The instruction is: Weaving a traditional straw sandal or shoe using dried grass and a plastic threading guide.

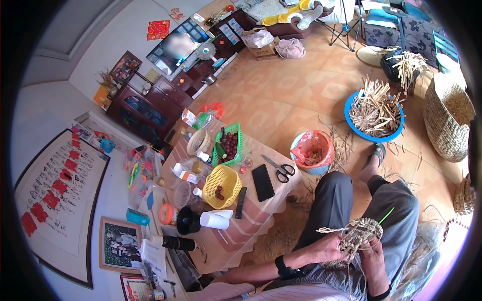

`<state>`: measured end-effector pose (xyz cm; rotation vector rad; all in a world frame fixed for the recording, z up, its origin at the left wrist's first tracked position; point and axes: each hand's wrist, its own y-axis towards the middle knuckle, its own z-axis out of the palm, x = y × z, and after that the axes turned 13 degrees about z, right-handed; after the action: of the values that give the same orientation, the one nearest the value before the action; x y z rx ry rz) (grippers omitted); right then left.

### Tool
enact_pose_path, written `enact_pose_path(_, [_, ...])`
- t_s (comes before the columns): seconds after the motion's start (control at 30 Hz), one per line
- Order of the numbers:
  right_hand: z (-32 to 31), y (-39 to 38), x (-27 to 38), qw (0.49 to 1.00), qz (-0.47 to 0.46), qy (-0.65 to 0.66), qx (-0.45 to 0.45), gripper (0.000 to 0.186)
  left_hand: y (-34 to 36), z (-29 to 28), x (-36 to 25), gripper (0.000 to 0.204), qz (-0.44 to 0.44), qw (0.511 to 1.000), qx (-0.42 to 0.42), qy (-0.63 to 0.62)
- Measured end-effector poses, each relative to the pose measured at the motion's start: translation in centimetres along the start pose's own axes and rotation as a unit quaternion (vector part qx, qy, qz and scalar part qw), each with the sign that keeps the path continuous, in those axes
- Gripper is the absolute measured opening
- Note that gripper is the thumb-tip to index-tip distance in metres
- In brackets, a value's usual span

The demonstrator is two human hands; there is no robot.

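Observation:
Over my lap, both hands grip a small woven piece of dried straw with a loose braided end sticking out to the left. My left hand is closed on its left side, a dark band on the wrist. My right hand pinches its right side from below. A thin green stick points up and right out of the weave. Straw strands hang beneath the piece between my hands; what my fingertips hold inside it is partly hidden.
A table at my left holds scissors, a phone, baskets and several containers. On the floor stand a red-lined bin, a blue basin of straw and a tall woven basket. A cabinet lines the wall.

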<state>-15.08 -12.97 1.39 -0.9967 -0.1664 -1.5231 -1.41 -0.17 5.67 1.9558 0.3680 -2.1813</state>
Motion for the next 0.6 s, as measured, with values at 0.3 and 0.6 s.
enact_pose_path(0.3, [-5.8, 6.0, 1.6, 0.984, -0.052, 0.149, -0.080, 0.020, -0.1, 1.0, 0.5, 0.026, -0.022, 0.998, 0.026, 0.062])
enact_pose_path(0.6, [-4.7, 3.9, 5.9, 0.960, -0.010, 0.268, 0.081, 0.015, 0.2, -0.9, -0.8, 0.024, 0.037, 0.998, 0.010, 0.055])
